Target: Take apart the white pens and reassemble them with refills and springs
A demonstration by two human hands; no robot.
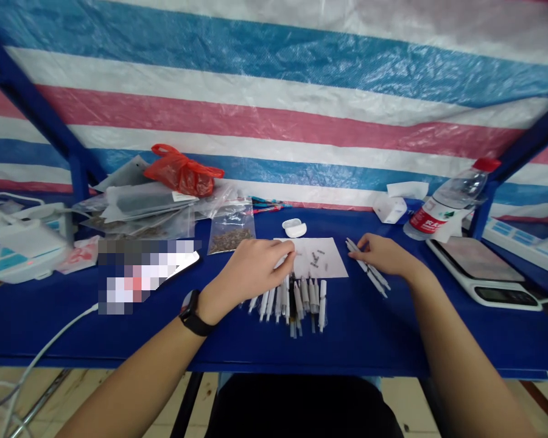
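Left hand [249,271] is half closed above a sheet of white paper [329,258], with its fingertips at the left edge of the sheet. It cannot be told if these fingertips [288,247] pinch something small. Right hand [386,255] is loosely open and its fingers bend over a few thin white tubes [368,267], which lie slanted on the table. It touches them, but a firm grip cannot be seen. Between the hands and just below the paper, many similar white tubes [296,304] lie side by side in a dense row, and some show dark parts. Small dark pieces [316,258] lie on the paper.

Behind the paper sits a white earbud case [295,227]. To its left, a clear zip bag [231,230] holds many small brown pieces, and farther left there is a pile of clear plastic bags [137,207] with a knotted red plastic bag [182,171] behind it. To the right stand a tissue box [389,210] and a plastic water bottle [452,201] with a red cap, lying tilted, and a white digital scale [479,271] sits near the right table edge. The smooth blue table [347,340] continues in front of the row as far as its straight front edge, and a striped woven tarp [274,109] hangs behind.
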